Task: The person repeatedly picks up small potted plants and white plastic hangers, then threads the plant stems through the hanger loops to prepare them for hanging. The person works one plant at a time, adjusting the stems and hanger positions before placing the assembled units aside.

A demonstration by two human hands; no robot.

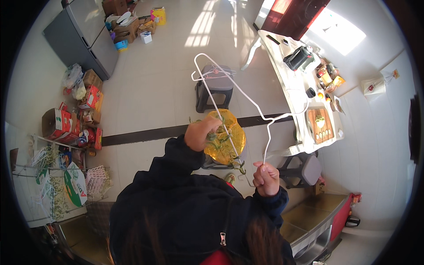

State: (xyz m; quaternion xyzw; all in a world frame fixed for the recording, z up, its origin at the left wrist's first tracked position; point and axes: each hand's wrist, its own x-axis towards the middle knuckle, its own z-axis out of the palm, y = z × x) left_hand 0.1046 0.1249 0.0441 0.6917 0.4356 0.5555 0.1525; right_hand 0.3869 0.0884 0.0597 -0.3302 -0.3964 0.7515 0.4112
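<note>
A white wire clothes hanger [249, 99], with bent arms and a hook, spans the space before me. My right hand [266, 178] is closed on its wire near the lower end. My left hand [202, 132] is at the hanger's long straight wire, with green plant strips [216, 140] at its fingers; its fingertips touch or lie close to the wire. More green strips [239, 165] hang on the wire lower down. Below the hands, a yellow mesh bag [232, 132] with greenish contents rests on a stool.
Ahead stands a grey plastic stool [216, 79] bearing thin wire hangers. On the right, a table [288, 96] carries a black kettle-like vessel and a wooden tray [319, 135]; another stool [306, 169] is beside it. Cartons [61, 124] and a rack with hung strips stand left, near a refrigerator [79, 39].
</note>
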